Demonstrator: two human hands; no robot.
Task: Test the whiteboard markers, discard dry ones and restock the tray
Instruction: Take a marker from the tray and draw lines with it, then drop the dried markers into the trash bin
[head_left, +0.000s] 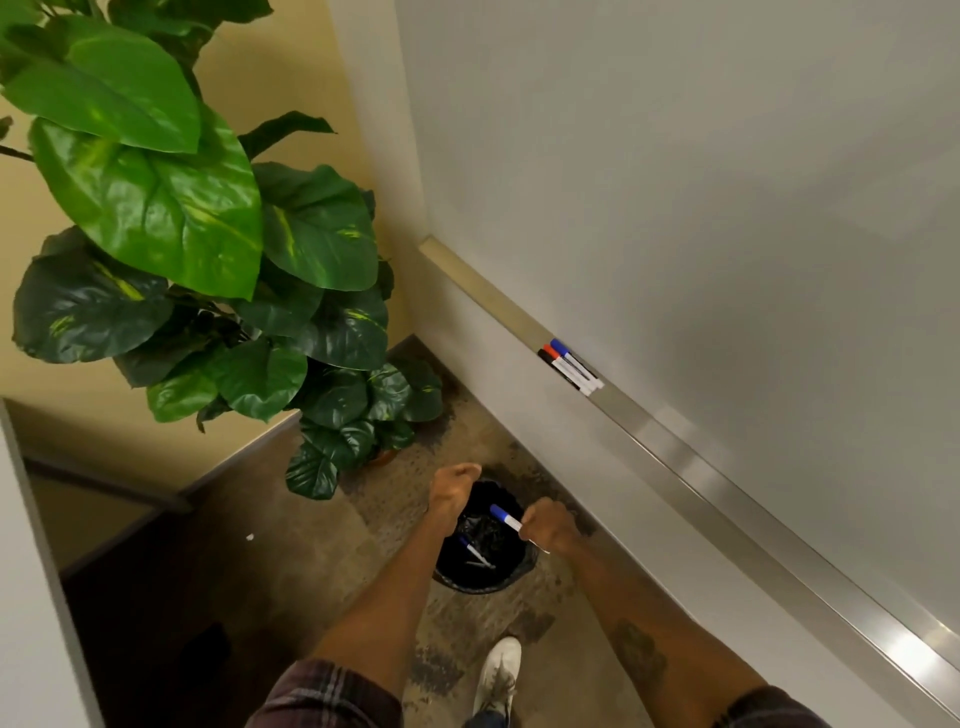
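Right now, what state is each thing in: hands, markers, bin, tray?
Right hand: grips the blue-capped marker over the bin.
Left hand: fingers curled, nothing visible in it.
Blue-capped marker: capped, held tilted.
Bin: open, black liner, discarded marker lying inside.
Tray: holds three markers, capped black, red, blue, side by side.

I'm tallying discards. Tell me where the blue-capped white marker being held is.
Head view, lower centre: the blue-capped white whiteboard marker is gripped by the right hand, above the round black-lined waste bin.
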